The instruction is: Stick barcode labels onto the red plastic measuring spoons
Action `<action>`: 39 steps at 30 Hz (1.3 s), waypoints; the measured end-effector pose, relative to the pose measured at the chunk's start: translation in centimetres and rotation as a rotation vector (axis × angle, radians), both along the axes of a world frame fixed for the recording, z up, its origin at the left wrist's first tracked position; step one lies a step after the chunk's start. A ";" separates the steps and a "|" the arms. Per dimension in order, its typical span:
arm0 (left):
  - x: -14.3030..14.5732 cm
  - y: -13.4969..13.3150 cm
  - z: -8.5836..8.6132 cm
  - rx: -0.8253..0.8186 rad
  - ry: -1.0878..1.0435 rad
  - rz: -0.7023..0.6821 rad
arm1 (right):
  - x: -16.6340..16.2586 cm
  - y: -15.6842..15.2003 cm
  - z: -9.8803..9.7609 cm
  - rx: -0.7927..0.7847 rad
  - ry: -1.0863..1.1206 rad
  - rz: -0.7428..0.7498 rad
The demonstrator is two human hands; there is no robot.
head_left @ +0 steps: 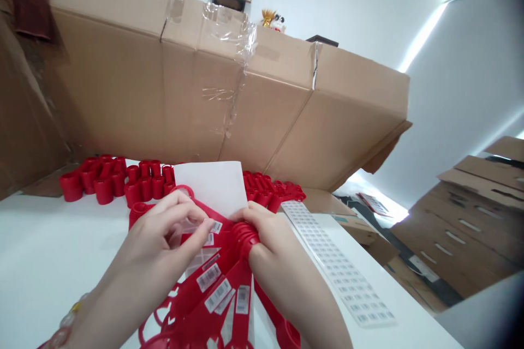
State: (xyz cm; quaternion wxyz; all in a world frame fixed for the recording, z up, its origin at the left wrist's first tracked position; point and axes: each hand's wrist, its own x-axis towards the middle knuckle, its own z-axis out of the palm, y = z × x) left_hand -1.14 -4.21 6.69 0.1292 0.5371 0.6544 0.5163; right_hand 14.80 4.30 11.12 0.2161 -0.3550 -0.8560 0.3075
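Watching the head feed, I find the red strips (213,292) fanned out at 6 o'clock, their lower ends running out of view. Barcode stickers (208,277) sit along several strips. The right hand (278,248) grips the ribbed end (245,237) of the bundle, its fingers (266,229) curled and pressed together around the ribs. The left hand (161,234) works just beside it at 7 o'clock. Its fingers (180,210) are bunched, with the fingertips pinching something small and pale by a sticker at the top of the fan; from here, I can't tell exactly what it is. A beaded bracelet (65,319) circles the left wrist.

Directly behind the hands, at 12 o'clock, a white sheet (208,188) stands up against the fan. Red ribbed pieces (96,180) crowd the white table (49,251) at 11 o'clock, and more (270,191) lie at 1 o'clock. A long sheet of barcode labels (335,262) lies on the table at 3 o'clock, near the right hand but not touching it. Taped cardboard boxes (204,87) form a wall beyond everything at 12 o'clock, with a stack of flattened cardboard (462,218) far off at 2 o'clock.
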 end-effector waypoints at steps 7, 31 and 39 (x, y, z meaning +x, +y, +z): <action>-0.2 0.5 -0.5 -0.011 0.140 0.049 | 0.0 -0.6 -0.4 0.024 -0.039 0.004; -0.5 0.4 -0.6 -0.033 0.307 0.089 | -0.5 -0.6 -0.4 0.042 -0.068 0.012; 0.8 0.2 -0.8 0.054 0.689 0.365 | -0.8 -0.7 -0.6 0.041 -0.095 -0.009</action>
